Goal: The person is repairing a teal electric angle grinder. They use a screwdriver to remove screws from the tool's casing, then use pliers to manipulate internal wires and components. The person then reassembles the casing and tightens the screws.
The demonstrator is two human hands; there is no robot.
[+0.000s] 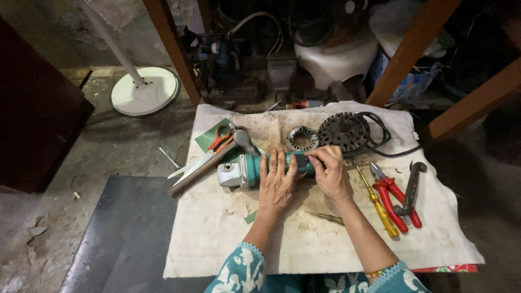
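Head view looks down on a stained white cloth [228,239] spread over the worktop, where both hands close on a green angle grinder [255,169] lying on its side. The left hand [277,184] lies over the middle of the body, fingers [273,163] curled across the top and pressed onto it. The right hand [331,173] clamps the rear of the body, fingers [320,154] bent and pinched around the green casing.

Just beyond the left fingers sticks out the grey metal gear head [230,174]. The tool looks heavy and rigid, weighted toward that head, with a hard plastic shell that seems safest held around the barrel, as both hands do now.

Past the left fingertips lie orange-handled scissors [220,138] and a hammer [209,163]. Beyond the right fingertips sit a round wound stator [302,138] and a dark slotted disc [343,132] with a black cable [382,138]. Outward from the right fingers lie a yellow screwdriver [380,209], red pliers [393,195] and a dark hooked tool [411,187].

No open container shows on the cloth; the white tub [336,59] behind is too dim to tell its contents.
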